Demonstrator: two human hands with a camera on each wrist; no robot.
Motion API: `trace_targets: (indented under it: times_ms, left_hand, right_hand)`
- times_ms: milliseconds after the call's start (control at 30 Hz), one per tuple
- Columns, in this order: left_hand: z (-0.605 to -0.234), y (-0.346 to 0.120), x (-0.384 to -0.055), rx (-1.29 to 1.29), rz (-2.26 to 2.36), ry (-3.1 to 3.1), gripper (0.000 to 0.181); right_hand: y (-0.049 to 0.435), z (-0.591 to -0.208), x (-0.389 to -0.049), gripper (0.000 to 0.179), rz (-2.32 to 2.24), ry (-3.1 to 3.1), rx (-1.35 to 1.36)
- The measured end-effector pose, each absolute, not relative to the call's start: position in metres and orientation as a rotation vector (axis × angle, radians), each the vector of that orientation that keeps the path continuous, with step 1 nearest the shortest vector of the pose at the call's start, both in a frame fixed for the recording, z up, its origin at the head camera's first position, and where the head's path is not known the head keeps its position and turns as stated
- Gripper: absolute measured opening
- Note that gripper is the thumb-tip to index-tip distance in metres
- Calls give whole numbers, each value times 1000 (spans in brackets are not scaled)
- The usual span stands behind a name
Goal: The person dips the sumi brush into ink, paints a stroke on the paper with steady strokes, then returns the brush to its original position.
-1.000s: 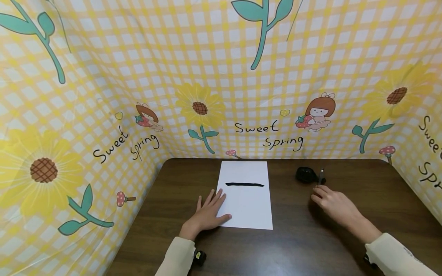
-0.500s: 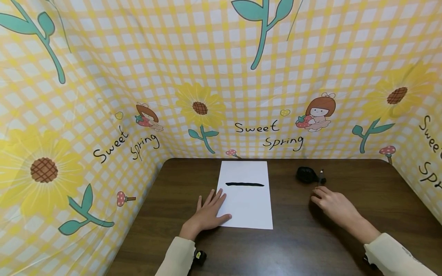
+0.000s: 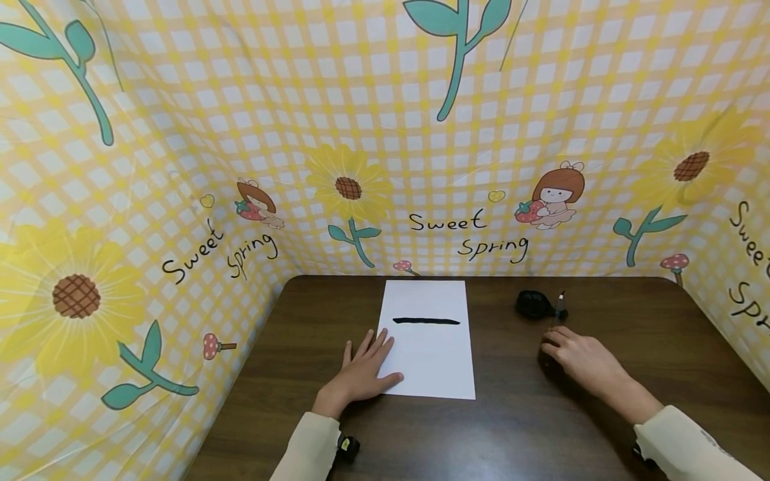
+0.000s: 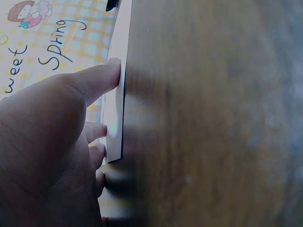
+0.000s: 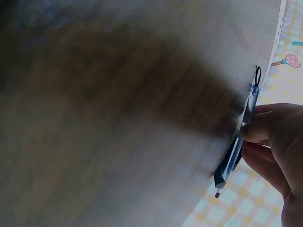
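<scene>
My left hand (image 3: pixel 359 374) lies with fingers spread on the left edge of a white sheet of paper (image 3: pixel 430 364). The sheet bears one thick black horizontal stroke (image 3: pixel 426 321). To the right, my right hand (image 3: pixel 580 354) pinches a slim brush (image 5: pixel 250 106) between thumb and fingers. A small cord loop shows at one end of the brush, and its dark tip (image 5: pixel 218 194) points away from me. In the head view the tip overlaps the narrow right end of a black rounded dish (image 3: pixel 533 304), just beyond the hand.
Everything stands on a dark brown wooden table (image 3: pixel 511 427). Yellow checked cloth (image 3: pixel 421 153) with printed flowers hangs along its back and sides. A small black device (image 3: pixel 347 448) sits at the left sleeve's cuff.
The brush dips slightly and then rises again, its tip shifting a little over the dish's right end. The left hand and the paper stay put.
</scene>
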State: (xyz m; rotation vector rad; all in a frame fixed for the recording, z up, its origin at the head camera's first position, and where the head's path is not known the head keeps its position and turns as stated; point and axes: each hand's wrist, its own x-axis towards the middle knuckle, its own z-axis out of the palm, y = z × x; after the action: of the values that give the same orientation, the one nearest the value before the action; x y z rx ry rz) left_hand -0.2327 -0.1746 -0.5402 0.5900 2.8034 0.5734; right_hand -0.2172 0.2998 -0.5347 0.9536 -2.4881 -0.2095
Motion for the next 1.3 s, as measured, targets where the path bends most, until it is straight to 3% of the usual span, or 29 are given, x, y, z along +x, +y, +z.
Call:
trace_targets:
  times_ms: [1300]
  left_hand:
    - [-539, -175, -232, 568, 595, 2800, 90]
  right_hand:
    - [301, -525, -215, 35, -63, -2414, 895]
